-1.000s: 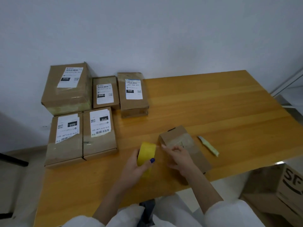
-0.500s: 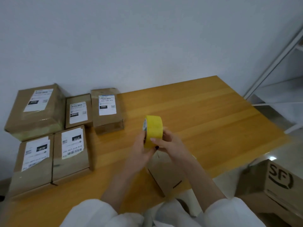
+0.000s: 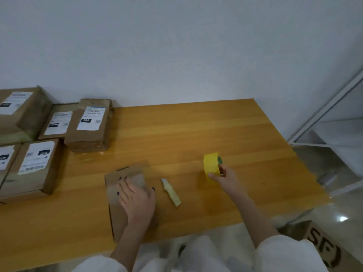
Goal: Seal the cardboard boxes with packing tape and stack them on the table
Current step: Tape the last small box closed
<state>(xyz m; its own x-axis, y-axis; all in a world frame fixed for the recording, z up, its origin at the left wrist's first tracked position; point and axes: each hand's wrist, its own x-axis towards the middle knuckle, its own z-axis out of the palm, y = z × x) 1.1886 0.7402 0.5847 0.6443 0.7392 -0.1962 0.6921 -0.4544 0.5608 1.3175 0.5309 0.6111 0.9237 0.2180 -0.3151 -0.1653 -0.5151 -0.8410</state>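
A small flat cardboard box [image 3: 120,180] lies near the front edge of the wooden table [image 3: 186,134]. My left hand [image 3: 135,197] rests flat on top of it, fingers spread over a strip of tape. My right hand [image 3: 224,178] grips a yellow roll of packing tape [image 3: 211,163] to the right, held upright just above the tabletop. A yellow box cutter [image 3: 171,192] lies on the table between the box and the roll.
Several labelled cardboard boxes [image 3: 89,124] sit grouped at the table's back left, against the white wall. A larger box printed "SF" [image 3: 322,250] stands on the floor at the lower right. A white metal frame [image 3: 324,112] rises at the right.
Both hands held the tape roll above the box half a second ago. Now my right hand has carried the roll off to the right, and my left hand has dropped flat onto the box.
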